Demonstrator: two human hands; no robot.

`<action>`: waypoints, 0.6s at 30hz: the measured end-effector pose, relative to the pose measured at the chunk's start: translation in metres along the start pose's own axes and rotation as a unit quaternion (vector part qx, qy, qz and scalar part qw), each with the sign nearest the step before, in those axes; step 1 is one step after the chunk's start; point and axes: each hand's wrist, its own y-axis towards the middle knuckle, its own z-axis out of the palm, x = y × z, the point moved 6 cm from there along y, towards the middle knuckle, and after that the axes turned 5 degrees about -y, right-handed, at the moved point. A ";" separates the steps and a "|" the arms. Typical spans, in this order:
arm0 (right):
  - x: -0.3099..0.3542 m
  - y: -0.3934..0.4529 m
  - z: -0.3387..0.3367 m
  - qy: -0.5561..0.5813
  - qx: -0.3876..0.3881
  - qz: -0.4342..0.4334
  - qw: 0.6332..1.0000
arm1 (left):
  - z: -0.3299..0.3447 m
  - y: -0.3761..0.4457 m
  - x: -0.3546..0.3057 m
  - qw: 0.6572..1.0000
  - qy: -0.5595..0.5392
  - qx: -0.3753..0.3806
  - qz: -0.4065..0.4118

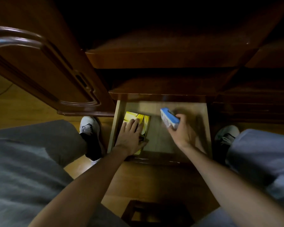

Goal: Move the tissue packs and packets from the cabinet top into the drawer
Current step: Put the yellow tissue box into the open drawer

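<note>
The open drawer [202, 122] shows its pale wooden floor below the dark cabinet top [157, 94]. A yellow packet [142, 119] lies flat in the drawer's left half. My left hand [131, 136] rests on it, fingers straight, thumb along its right edge. My right hand [181, 130] grips a blue and white tissue pack [168, 118] above the middle of the drawer, tilted with its far end up. The pack is slightly blurred.
An open brown cabinet door [39, 66] hangs at the left. Dark shelves [162, 58] sit above the drawer. My knees in grey trousers and both white shoes [88, 126] flank the drawer. A dark wooden stool [156, 212] stands on the floor in front.
</note>
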 end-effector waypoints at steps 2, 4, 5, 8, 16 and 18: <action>0.007 0.003 0.000 -0.028 -0.046 -0.048 0.997 | 0.007 -0.001 0.005 1.000 -0.007 0.026 -0.001; 0.010 0.000 0.022 -0.003 0.043 -0.085 0.995 | 0.009 -0.010 0.010 0.999 -0.021 0.013 -0.024; 0.011 -0.009 0.039 0.027 0.142 -0.087 0.986 | 0.009 -0.016 0.012 0.999 -0.026 -0.004 -0.041; 0.014 -0.035 0.070 -0.001 0.265 -0.144 0.953 | 0.011 -0.025 0.016 0.997 0.007 -0.017 -0.081; 0.021 0.023 0.068 -0.051 0.204 -0.121 0.970 | 0.006 -0.025 0.022 0.989 -0.046 -0.117 -0.079; 0.012 0.014 0.090 -0.002 0.308 -0.086 0.948 | 0.001 -0.031 0.026 0.974 -0.084 -0.195 -0.079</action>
